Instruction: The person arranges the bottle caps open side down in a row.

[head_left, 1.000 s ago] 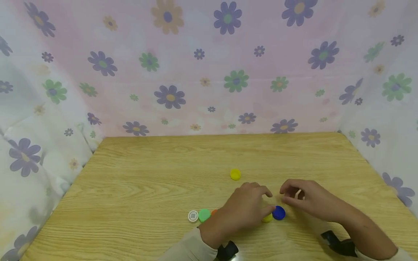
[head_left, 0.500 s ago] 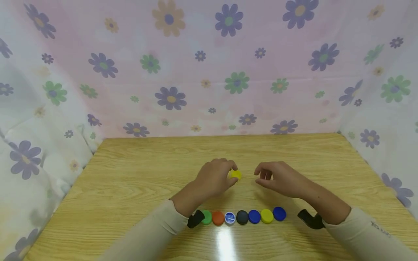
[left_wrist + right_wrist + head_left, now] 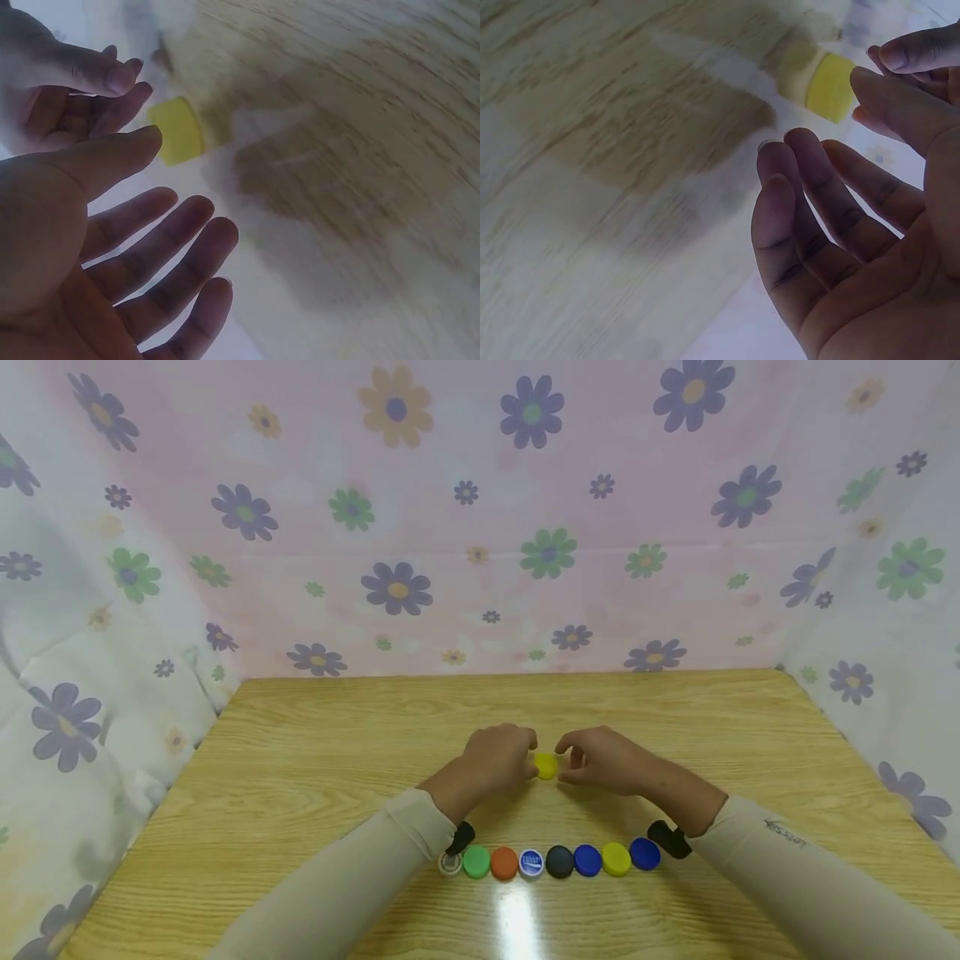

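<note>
A lone yellow bottle cap point(image 3: 546, 767) lies on the table between my hands. My left hand point(image 3: 498, 756) is at its left side, thumb and fingers apart and slightly bent; whether the fingertips touch the cap is unclear. On the other side my right hand point(image 3: 607, 760) hovers with loosely bent fingers, a small gap from the cap. In the left wrist view the yellow cap point(image 3: 177, 131) appears just past the left thumb tip, with nothing inside the palm. The right wrist view has the yellow cap point(image 3: 831, 86) beside the right thumb, and that palm holds nothing.
Closer to me runs a straight row of caps: whitish point(image 3: 450, 863), green point(image 3: 476, 862), orange point(image 3: 504, 863), white-and-blue point(image 3: 531, 863), black point(image 3: 559, 862), blue point(image 3: 587, 860), yellow point(image 3: 617, 858) and blue point(image 3: 645, 853). Flowered cloth point(image 3: 487, 527) encloses the wooden table point(image 3: 337, 727) at the back and sides.
Both hands have left the near row and moved forward to the lone yellow cap. The left arrived first; the right has since come leftward, closer to the cap. The caps seem unmoved.
</note>
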{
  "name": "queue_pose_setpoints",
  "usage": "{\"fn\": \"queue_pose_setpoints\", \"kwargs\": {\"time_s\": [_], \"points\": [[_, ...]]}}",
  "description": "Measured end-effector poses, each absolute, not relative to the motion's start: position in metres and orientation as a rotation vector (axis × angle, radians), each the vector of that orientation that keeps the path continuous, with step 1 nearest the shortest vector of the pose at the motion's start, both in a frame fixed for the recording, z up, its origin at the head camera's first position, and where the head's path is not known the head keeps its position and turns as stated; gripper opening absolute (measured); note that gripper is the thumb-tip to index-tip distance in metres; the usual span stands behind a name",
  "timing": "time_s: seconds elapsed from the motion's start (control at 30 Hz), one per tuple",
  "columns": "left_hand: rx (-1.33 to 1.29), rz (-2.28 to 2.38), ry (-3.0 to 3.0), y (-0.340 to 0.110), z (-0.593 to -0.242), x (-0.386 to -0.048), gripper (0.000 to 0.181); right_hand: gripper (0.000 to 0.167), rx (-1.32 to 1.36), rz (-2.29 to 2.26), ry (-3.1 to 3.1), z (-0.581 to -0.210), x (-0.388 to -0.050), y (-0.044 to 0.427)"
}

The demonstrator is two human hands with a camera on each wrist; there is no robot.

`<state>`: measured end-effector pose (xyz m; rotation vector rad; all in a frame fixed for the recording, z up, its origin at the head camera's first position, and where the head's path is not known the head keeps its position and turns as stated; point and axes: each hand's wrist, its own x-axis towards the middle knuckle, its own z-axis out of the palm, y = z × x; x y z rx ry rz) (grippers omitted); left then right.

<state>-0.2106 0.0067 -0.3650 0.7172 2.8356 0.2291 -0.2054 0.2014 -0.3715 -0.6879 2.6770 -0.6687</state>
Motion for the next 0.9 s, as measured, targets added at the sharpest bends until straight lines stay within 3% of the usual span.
{"fn": "queue_pose_setpoints", "kwargs": {"time_s": [0.33,0.63,0.9], "points": [[0.706,0.294,2.84,0.006,-0.372,-0.214,0.037,0.04,-0.689,-0.647,2.671,-0.376,-0.213,0.191],[0.753,0.311,2.827,0.008,-0.373,-0.215,0.015,0.038,-0.692,-0.665,2.649,-0.379,-0.214,0.188],[0.827,0.272,2.841,0.009,-0.375,-0.215,0.013,0.032,-0.696,-0.642,2.667,-0.377,-0.212,0.185]]}}
